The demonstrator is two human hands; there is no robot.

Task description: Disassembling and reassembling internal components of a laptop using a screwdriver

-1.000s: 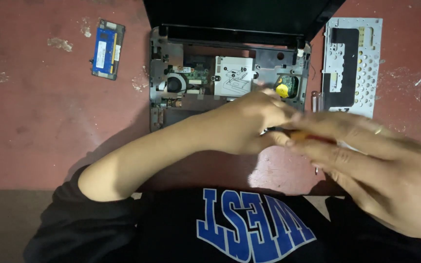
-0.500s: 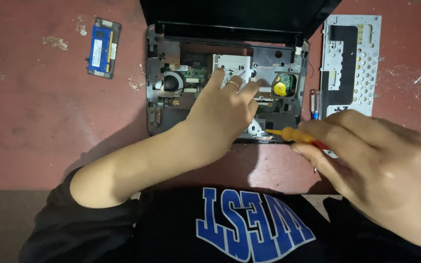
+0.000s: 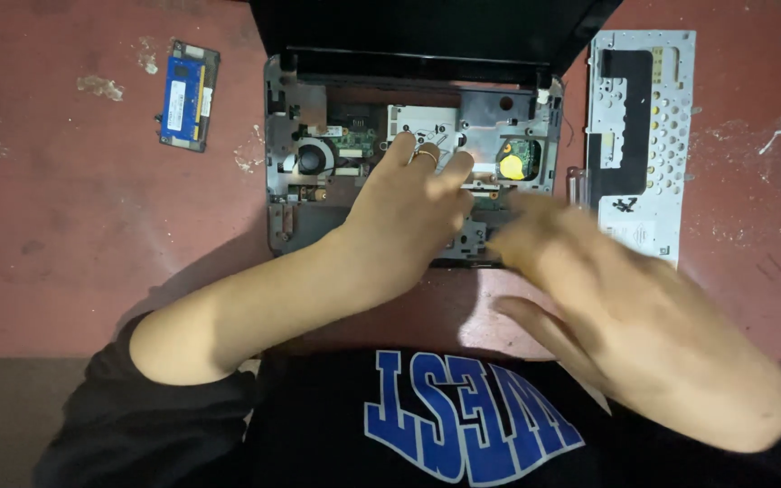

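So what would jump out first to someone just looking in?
The opened laptop at top centre, its boards and fan bare, with the left hand laid flat on it. The right hand is a blur at its lower right corner. A metal plate lies to the right, a blue memory module to the upper left.

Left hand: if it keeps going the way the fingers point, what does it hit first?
The left hand points up-screen across the opened laptop base; first would likely be the silver metal plate, then the hinge edge. Depth unclear.
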